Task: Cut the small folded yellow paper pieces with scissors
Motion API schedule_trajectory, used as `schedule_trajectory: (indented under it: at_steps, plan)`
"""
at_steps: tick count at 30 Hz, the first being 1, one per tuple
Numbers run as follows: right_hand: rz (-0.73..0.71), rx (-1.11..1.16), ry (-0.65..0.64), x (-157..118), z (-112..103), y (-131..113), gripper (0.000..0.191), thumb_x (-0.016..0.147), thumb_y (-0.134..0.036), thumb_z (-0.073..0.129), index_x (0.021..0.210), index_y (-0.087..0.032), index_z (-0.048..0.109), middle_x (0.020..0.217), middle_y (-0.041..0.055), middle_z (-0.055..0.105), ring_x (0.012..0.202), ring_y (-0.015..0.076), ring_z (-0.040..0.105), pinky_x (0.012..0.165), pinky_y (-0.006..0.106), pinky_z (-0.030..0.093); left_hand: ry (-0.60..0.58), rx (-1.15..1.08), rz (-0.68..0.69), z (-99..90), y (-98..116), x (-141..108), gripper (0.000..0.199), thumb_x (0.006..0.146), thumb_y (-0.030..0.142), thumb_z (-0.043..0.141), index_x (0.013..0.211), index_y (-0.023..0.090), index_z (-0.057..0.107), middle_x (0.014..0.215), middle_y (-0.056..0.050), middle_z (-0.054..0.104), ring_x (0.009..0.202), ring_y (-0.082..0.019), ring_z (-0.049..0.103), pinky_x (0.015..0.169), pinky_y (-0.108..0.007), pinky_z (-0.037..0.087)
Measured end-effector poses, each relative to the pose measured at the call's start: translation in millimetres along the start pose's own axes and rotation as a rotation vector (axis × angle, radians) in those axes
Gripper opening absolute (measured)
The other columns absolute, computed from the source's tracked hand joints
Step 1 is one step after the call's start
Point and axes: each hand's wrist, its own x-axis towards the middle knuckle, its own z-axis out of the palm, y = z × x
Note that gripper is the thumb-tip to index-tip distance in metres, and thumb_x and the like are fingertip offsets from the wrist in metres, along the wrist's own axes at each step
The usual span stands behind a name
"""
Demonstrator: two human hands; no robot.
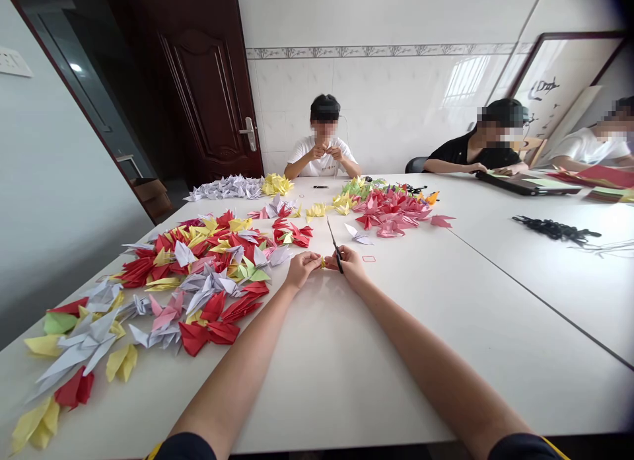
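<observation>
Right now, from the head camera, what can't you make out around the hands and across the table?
Head view:
The yellow paper between the left hand and right hand: fingers hide most of it.
The scissors: the right hand hides the handles.
What the person across the table holds: hidden by their hands, too small.
The person at the far right: cut off by the frame edge.
The black tangle: too small to identify.

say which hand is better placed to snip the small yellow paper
Right hand, probably: it seems to grip the black scissors, while the left hand pinches the small yellow paper.
</observation>
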Motion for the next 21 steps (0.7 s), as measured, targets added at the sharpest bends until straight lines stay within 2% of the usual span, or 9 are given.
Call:
schedule_trajectory:
  at_steps: [5,11,17,21]
  plan:
    - [-0.041,-0.045,-0.037,-2.1,1.0,-2.8,0.045,0.055,-0.043,0.088,0.071,-0.023,0.051,0.068,-0.0035,0.060,0.067,0.0164,0.060,0.076,0.036,0.056,-0.057,0.000,0.013,-2.2,2.2,-1.3,0.018,0.065,0.033,0.070,0.067,0.015,0.066,0.100,-0.009,0.070,0.090,-0.021,0.065,0.086,-0.033,0.051]
    - [-0.061,-0.145,-0.010,-1.1,0.0,-2.1,0.046,0.054,-0.047,0.086,0.073,-0.024,0.051,0.070,-0.0021,0.062,0.068,0.0180,0.060,0.066,0.031,0.051,-0.035,0.049,0.038,-3.0,1.5,0.2,0.012,0.064,0.027,0.065,0.059,0.016,0.063,0.097,-0.008,0.071,0.093,-0.022,0.064,0.086,-0.033,0.049]
    - [-0.074,-0.103,-0.047,-2.4,0.9,-3.5,0.040,0.058,-0.042,0.083,0.074,-0.023,0.052,0.074,-0.0008,0.066,0.069,0.0182,0.061,0.066,0.031,0.049,0.015,0.069,0.010,-4.0,1.8,-0.4,0.026,0.063,0.029,0.067,0.049,0.017,0.049,0.094,-0.008,0.072,0.089,-0.022,0.064,0.078,-0.031,0.048]
    - [-0.103,-0.115,-0.070,-5.1,4.3,-7.1,0.041,0.057,-0.041,0.084,0.073,-0.023,0.051,0.078,0.0003,0.068,0.074,0.0195,0.063,0.071,0.033,0.049,0.012,0.107,0.038,-5.4,-0.6,1.7,0.026,0.065,0.033,0.068,0.051,0.017,0.052,0.092,-0.008,0.072,0.098,-0.025,0.064,0.083,-0.033,0.047]
